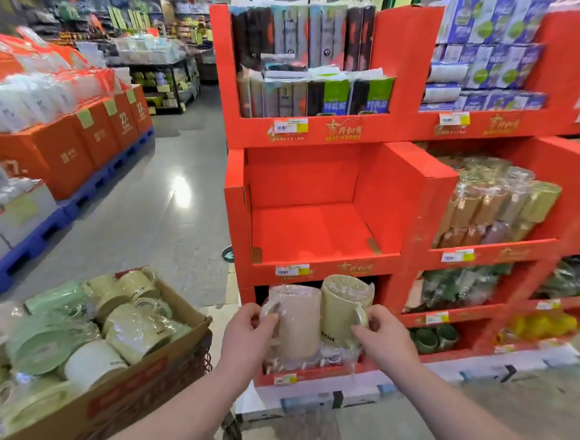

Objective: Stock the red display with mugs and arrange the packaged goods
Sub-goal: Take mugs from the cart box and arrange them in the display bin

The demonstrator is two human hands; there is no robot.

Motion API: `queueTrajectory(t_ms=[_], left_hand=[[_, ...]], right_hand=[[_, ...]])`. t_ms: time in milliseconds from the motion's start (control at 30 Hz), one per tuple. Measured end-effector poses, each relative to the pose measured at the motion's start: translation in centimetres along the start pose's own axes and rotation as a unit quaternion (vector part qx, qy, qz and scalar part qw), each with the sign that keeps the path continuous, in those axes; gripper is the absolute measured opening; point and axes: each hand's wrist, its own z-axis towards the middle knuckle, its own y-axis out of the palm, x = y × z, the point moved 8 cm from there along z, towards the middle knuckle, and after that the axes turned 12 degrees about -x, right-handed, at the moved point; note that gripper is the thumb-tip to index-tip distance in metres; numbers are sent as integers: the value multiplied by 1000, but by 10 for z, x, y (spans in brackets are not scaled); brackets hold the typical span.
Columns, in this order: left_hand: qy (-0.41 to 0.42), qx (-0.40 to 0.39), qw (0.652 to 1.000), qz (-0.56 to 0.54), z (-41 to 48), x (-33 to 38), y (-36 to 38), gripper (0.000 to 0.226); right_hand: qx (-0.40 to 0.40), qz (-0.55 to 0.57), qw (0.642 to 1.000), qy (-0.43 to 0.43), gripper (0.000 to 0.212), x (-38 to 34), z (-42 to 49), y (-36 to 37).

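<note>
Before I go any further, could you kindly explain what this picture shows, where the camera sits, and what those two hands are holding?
There is no machine here. A person wears one wide-angle camera on the head, looking forward and down, so the two bare arms reaching in from below are their own. The left hand grips the handle of a beige mug, and the right hand grips the handle of a pale yellow mug. Both mugs are wrapped in clear plastic. Straight ahead stands a red display whose middle compartment holds nothing. Above it sit upright packaged goods, and to its right are more wrapped mugs. At lower left, a cardboard box holds further mugs.
</note>
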Motion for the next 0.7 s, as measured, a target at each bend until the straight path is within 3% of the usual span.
queueTrajectory(t_ms=[300,400,700], left_hand=[[24,-41,999,-7,106,30,27,20],[26,-36,999,0,140,36,20,21],[19,6,999,-36,204,25,-7,18]], right_hand=[[45,-33,998,-1,14,-25,79,-53],[45,-24,999,-5,24,-36,111,-53],[18,15,1000,-6,15,-55,191,-32]])
